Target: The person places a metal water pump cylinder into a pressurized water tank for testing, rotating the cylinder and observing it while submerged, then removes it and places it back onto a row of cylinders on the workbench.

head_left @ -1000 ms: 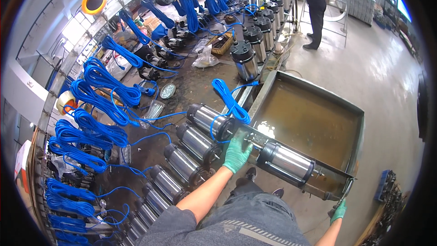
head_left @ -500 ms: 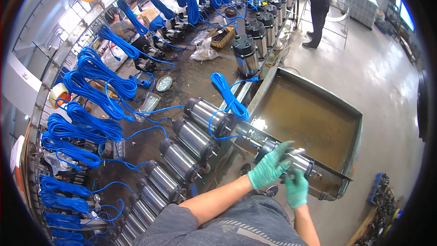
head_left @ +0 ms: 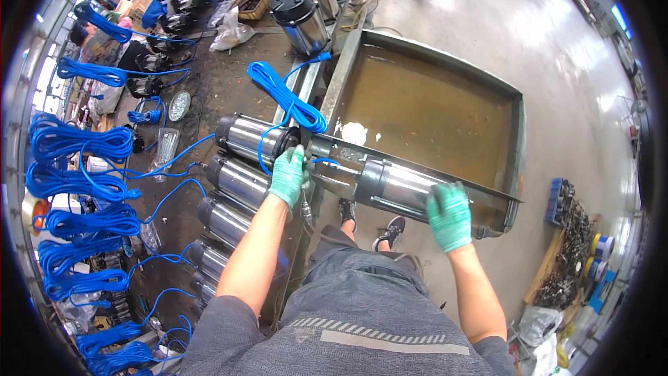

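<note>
- Gripping: my right hand point(head_left: 449, 216), green-gloved, fingers curled down over the steel body of the pump point(head_left: 390, 184) lying across the near rim of the tank point(head_left: 515, 139).
- My left hand point(head_left: 289, 175), also green-gloved, fingers wrapped around the pump's dark end by the bench edge.
- Blue cable coil point(head_left: 285, 101) draped just beyond my left hand, over that end of the pump.
- Row of steel pumps point(head_left: 236, 181) lying side by side on the bench point(head_left: 209, 83), left of my hands.
- Tank holds brown water.
- Blue cable bundles point(head_left: 76, 181) hanging along the far left.
</note>
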Motion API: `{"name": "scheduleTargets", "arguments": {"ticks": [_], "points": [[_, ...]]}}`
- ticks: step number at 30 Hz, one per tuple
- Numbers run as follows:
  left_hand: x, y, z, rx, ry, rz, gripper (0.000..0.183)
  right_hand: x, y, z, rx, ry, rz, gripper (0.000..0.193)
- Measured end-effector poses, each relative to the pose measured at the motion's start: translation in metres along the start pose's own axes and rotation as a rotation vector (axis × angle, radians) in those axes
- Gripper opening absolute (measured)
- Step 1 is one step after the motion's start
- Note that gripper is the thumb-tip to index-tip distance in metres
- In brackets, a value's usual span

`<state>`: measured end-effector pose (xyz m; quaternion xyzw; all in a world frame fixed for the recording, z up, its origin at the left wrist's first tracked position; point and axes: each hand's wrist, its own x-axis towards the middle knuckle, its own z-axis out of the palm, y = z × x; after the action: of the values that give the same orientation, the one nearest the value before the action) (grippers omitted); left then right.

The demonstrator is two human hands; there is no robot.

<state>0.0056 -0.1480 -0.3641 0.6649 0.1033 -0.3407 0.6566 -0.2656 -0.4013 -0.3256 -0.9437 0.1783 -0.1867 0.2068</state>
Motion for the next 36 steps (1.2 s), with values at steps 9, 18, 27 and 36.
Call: {"name": "scheduleTargets", "arguments": {"ticks": [9, 18, 27, 36], "points": [[0.038, -0.008, 0.007, 0.2, -0.218, -0.242, 0.021, -0.006, 0.038, 0.039, 0.265, 0.025, 0.39, 0.025], [0.048, -0.001, -0.001, 0.276, -0.402, -0.285, 0.03, -0.01, 0.051, 0.053, 0.183, 0.075, 0.399, 0.023], [0.047, -0.009, 0.007, 0.339, -0.313, -0.263, 0.031, -0.004, 0.048, 0.051, 0.208, 0.068, 0.418, 0.024], [0.044, -0.002, 0.016, 0.377, -0.291, -0.3, 0.026, -0.001, 0.048, 0.051, 0.193, 0.047, 0.426, 0.025]]}}
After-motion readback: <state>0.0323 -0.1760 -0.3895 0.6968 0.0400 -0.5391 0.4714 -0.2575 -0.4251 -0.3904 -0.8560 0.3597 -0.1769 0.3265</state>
